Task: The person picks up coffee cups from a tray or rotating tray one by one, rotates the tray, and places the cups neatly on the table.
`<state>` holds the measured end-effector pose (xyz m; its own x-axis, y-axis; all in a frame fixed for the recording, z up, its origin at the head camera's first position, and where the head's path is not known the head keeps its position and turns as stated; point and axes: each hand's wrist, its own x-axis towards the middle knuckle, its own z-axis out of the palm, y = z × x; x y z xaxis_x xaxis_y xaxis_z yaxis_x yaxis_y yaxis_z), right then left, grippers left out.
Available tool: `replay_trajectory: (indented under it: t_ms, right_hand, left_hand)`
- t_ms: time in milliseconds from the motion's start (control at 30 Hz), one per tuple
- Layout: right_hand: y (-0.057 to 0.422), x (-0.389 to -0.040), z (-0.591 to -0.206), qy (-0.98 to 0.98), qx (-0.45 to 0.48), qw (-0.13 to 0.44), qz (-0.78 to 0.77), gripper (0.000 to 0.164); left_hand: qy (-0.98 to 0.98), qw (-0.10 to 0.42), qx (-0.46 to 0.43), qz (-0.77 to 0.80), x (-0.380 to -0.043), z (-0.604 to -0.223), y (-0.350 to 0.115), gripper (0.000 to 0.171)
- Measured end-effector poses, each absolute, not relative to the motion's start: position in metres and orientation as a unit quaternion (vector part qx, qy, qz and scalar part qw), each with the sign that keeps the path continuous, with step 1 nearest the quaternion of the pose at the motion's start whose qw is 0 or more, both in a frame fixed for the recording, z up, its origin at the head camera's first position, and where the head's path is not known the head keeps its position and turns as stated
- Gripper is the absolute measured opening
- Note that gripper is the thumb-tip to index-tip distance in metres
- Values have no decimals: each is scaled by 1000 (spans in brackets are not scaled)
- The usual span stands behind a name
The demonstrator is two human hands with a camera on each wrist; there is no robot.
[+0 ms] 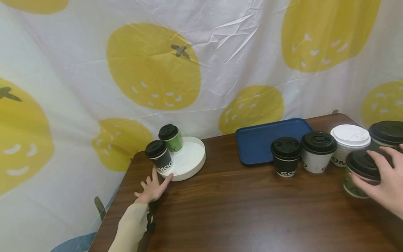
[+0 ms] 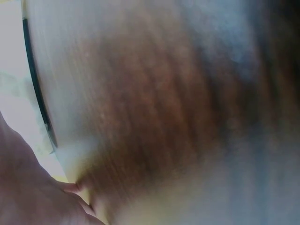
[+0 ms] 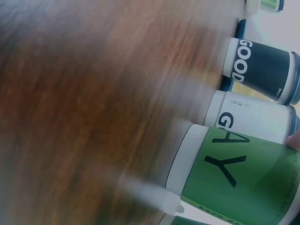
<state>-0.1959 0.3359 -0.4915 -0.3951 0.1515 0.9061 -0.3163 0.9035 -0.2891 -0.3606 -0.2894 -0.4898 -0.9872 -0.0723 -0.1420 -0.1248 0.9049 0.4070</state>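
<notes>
I count seven cups [image 1: 316, 161] on my feed: two at the round tray [image 1: 190, 158], five grouped at the right. They wear six black lids [image 1: 285, 147] and one white lid [image 1: 351, 134]. I make it two trays, that round one plus one blue tray [image 1: 256, 145]. I also have one counter [image 1: 236, 210], one left hand [image 1: 152, 190] and one right hand [image 1: 388, 176].

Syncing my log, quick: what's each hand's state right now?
Left hand: open, spread beside the round white tray.
Right hand: holding a green paper cup with a black lid.
</notes>
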Motion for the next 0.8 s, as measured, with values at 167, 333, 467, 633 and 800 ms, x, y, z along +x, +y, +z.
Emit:
replay_trajectory:
  t_ms: [167, 333, 467, 633, 800]
  right_hand:
    - [337, -194, -491, -810, 48, 543, 216, 108]
    - [340, -194, -491, -808, 48, 547, 213, 107]
    - [341, -192, -492, -810, 45, 544, 213, 107]
    - [343, -190, -492, -813, 42, 539, 216, 108]
    - [345, -190, -493, -812, 42, 541, 213, 108]
  left_hand:
    - [973, 63, -48, 216, -361, -491, -290, 115]
    - [972, 58, -49, 221, -360, -490, -290, 118]
    - [971, 54, -51, 229, -360, -490, -290, 121]
    - [970, 56, -52, 231, -364, -494, -293, 122]
    - [970, 58, -49, 232, -365, -494, -293, 122]
